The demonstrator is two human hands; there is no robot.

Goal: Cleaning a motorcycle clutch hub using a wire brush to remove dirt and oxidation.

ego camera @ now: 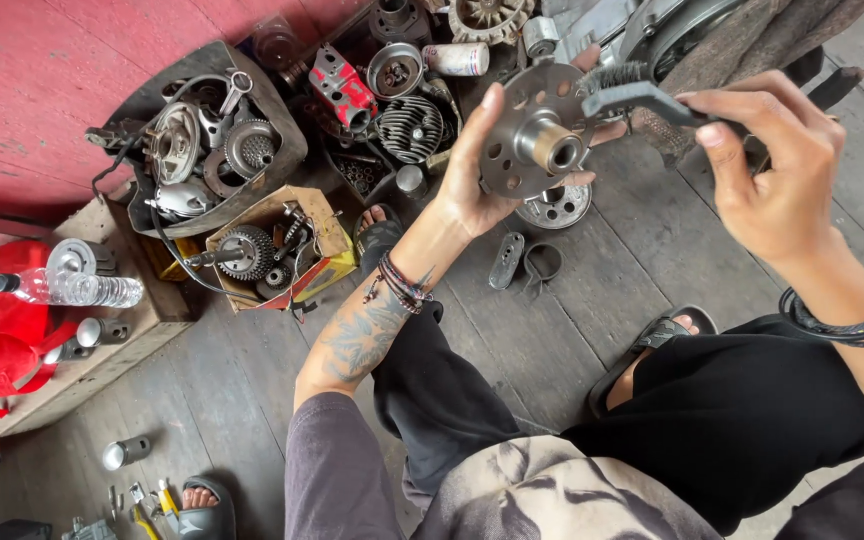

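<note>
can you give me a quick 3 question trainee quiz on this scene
1. Which hand holds the round metal hub?
2. True or false: the wire brush lies on the floor.
3. The plastic water bottle rests on: A) wooden crate B) cardboard box C) the person's lap.

Key:
1. The left hand.
2. False; the right hand holds it against the hub.
3. A, the wooden crate.
</note>
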